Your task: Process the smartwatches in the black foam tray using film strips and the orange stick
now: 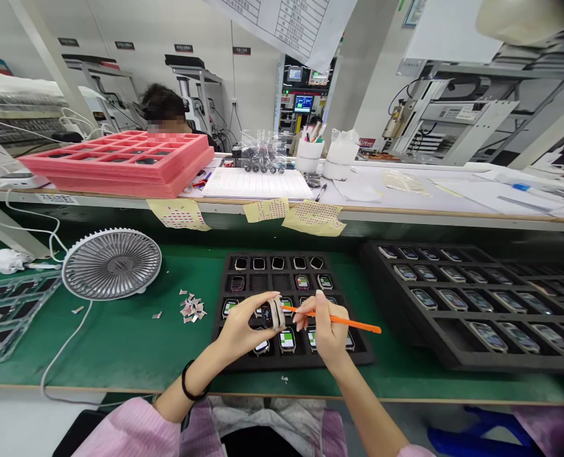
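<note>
My left hand (243, 327) pinches a smartwatch body (273, 314) by its edges, holding it tilted above a black foam tray (288, 363). In my right hand (328, 327) is a thin orange stick-like tool (360, 326), gripped like a pen. Its tip points left and reaches the side of the watch; whether it touches, I cannot tell. Below both hands, the tray's pockets hold several watch bodies, such as a lit one (287, 339) with a green and white screen. Two pockets in the second row show no watch. My hands cover part of the third row.
A round grey fan (113, 263) stands left, near a pile of small scraps (193, 308). Clear plastic trays (13, 311) lie far left. To the right, a larger black foam tray (434, 346) holds several watches. Red foam trays (120, 181) sit on the shelf; a person is behind.
</note>
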{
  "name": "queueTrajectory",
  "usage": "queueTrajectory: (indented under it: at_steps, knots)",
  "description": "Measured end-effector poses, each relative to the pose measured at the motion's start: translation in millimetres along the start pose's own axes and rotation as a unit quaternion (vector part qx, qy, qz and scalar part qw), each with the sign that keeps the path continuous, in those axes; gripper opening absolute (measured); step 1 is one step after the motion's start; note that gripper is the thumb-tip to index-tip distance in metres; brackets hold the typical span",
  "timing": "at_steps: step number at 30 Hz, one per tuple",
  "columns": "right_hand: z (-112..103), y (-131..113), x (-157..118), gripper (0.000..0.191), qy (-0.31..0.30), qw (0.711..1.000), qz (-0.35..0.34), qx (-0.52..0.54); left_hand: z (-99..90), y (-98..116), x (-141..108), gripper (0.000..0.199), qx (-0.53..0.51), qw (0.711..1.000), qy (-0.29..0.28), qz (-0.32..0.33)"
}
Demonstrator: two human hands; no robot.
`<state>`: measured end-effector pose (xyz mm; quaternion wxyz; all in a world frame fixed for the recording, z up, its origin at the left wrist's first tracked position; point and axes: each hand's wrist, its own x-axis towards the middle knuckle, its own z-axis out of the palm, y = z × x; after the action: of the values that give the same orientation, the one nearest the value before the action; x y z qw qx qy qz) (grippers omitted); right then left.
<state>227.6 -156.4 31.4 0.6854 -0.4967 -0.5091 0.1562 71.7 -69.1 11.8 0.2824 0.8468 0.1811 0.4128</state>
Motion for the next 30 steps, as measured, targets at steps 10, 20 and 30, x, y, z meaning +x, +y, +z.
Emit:
queueTrajectory:
  at_steps: [10,20,30]
  knots:
    - [1,-5,0,0.048,-0.014,1.0,-0.01,0.015,0.7,2,1,0.056,-0.016,1.0,-0.007,-0.006]
    - [6,-6,0,0.048,-0.012,1.0,-0.02,0.01,-1.1,3,1,0.056,0.026,0.999,-0.007,0.022]
    - [-1,-5,4,0.041,0.065,0.987,0.088,0.12,-7.1,13,9,0.063,0.04,0.998,-0.029,-0.023]
